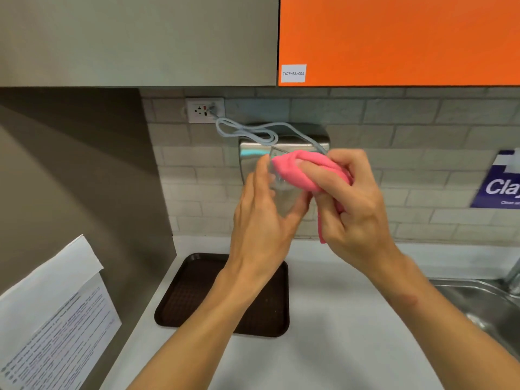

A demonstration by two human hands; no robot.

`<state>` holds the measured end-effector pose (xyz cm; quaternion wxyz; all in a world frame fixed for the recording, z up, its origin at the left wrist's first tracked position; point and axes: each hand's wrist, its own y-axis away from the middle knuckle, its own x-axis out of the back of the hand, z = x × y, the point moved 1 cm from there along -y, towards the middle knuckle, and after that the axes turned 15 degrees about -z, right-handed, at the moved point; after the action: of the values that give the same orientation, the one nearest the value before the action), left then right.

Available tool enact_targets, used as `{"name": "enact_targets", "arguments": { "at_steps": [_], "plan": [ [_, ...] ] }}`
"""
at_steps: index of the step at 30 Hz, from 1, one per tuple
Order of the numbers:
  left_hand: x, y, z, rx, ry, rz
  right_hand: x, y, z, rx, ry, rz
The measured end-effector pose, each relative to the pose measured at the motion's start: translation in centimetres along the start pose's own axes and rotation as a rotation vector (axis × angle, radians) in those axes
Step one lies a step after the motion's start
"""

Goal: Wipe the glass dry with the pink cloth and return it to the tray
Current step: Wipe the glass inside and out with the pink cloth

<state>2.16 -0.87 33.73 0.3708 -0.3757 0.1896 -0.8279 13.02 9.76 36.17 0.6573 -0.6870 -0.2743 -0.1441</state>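
My left hand holds a clear glass up in front of the wall, fingers wrapped around its side. The glass is see-through and partly hidden by both hands. My right hand grips the pink cloth, bunched and pressed over the top of the glass, with one end hanging down below my palm. The dark brown tray lies on the white counter below my left forearm, with nothing visible on it.
A steel appliance with a grey cable is mounted on the tiled wall behind the glass. A steel sink sits at the right. Printed paper sheets hang on the left wall. Cabinets overhang above.
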Motion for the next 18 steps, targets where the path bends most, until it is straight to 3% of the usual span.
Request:
{"name": "enact_targets", "arguments": {
  "at_steps": [3,6,10,14,18],
  "plan": [
    [-0.4,-0.2,0.4,-0.05,-0.016,0.02,0.6,-1.3,-0.8,0.075,0.205,-0.057],
    [0.2,-0.4,-0.1,-0.023,0.047,0.035,1.4,-0.6,-0.1,0.082,0.222,-0.051],
    [0.4,-0.9,0.1,-0.017,0.284,0.019,1.0,-0.2,0.3,0.029,0.031,0.002],
    [0.1,-1.8,1.5,-0.002,0.755,-0.039,-0.9,-2.0,-0.2,-0.056,-0.264,0.053],
    [1.6,-2.7,1.1,-0.079,0.754,-0.032,-3.5,0.5,-1.9,-0.058,-0.54,-0.025]
  ]
}}
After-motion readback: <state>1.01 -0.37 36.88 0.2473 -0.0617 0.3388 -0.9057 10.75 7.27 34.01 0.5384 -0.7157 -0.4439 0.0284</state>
